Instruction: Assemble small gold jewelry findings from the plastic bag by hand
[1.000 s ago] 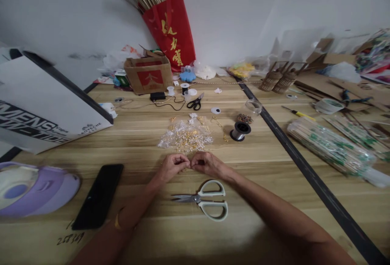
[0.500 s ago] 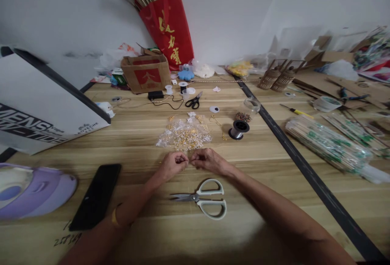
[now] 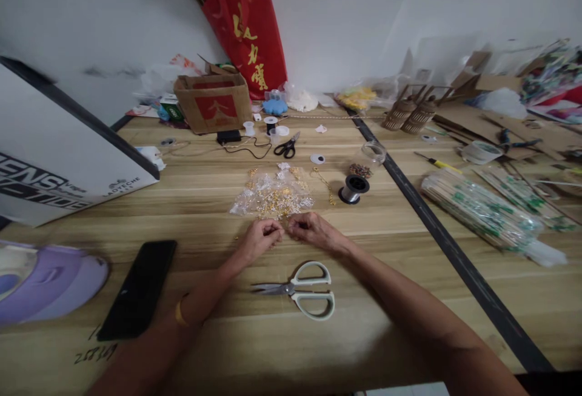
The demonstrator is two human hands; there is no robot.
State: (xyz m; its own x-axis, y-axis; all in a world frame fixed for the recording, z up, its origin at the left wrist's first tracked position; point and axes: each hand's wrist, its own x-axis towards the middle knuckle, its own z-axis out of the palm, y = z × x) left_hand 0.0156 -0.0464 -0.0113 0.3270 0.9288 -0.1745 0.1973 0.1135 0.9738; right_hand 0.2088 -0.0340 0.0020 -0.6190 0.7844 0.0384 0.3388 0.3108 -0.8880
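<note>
My left hand (image 3: pixel 262 238) and my right hand (image 3: pixel 315 230) are close together over the table, fingertips pinched. Whatever lies between those fingers is too small to make out. Just beyond them spreads a pile of small gold and clear beads (image 3: pixel 278 196), partly in clear plastic bags. A gold chain (image 3: pixel 325 185) lies right of the pile, and a spool of thin wire (image 3: pixel 353 190) stands beside it. Between my forearms rest scissors with white handles (image 3: pixel 297 290), their blades pointing left.
Left are a black phone (image 3: pixel 139 290), a purple appliance (image 3: pixel 57 281) and a large white box (image 3: pixel 68 159). Black scissors (image 3: pixel 286 146) and a clear jar of beads (image 3: pixel 364 162) sit farther back. Bagged sticks (image 3: pixel 482 211) lie right, past a black strip (image 3: pixel 436 235). A red bag (image 3: pixel 248 32) leans against the wall.
The view has shifted slightly, so most things sit a little higher and farther left. My hands remain pinched near each other, the right one slightly farther from the left.
</note>
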